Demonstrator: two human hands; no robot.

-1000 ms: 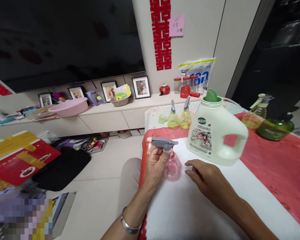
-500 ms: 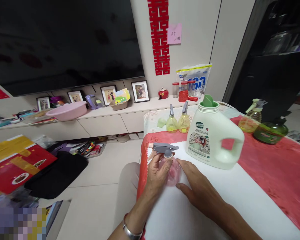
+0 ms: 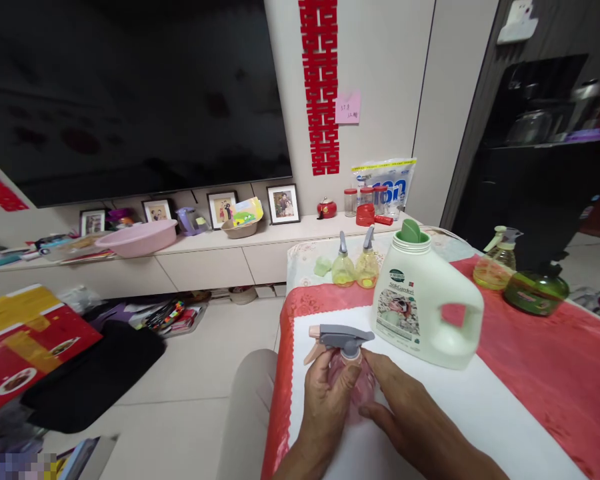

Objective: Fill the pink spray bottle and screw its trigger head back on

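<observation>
A pink see-through spray bottle (image 3: pixel 363 387) with a grey and peach trigger head (image 3: pixel 343 335) stands upright over the white sheet. My left hand (image 3: pixel 327 407) grips its left side and neck, thumb across the front below the collar. Against the bottle's right side is my right hand (image 3: pixel 405 397), fingers curved behind it and thumb at the front. The hands cover much of the bottle. Just beyond, to the right, a pale green detergent jug (image 3: pixel 425 313) carries a green cap (image 3: pixel 411 231) tilted in its mouth.
Two small yellowish spray bottles (image 3: pixel 343 267) stand at the table's far side by a pale green piece (image 3: pixel 323 267). To the right are a clear spray bottle (image 3: pixel 497 260) and a dark green pump bottle (image 3: pixel 537 293). A red cloth (image 3: pixel 525 360) surrounds the white sheet.
The view has tilted up, so things sit lower in it. My right hand has closed in around the bottle's right side; my left hand keeps its hold.
</observation>
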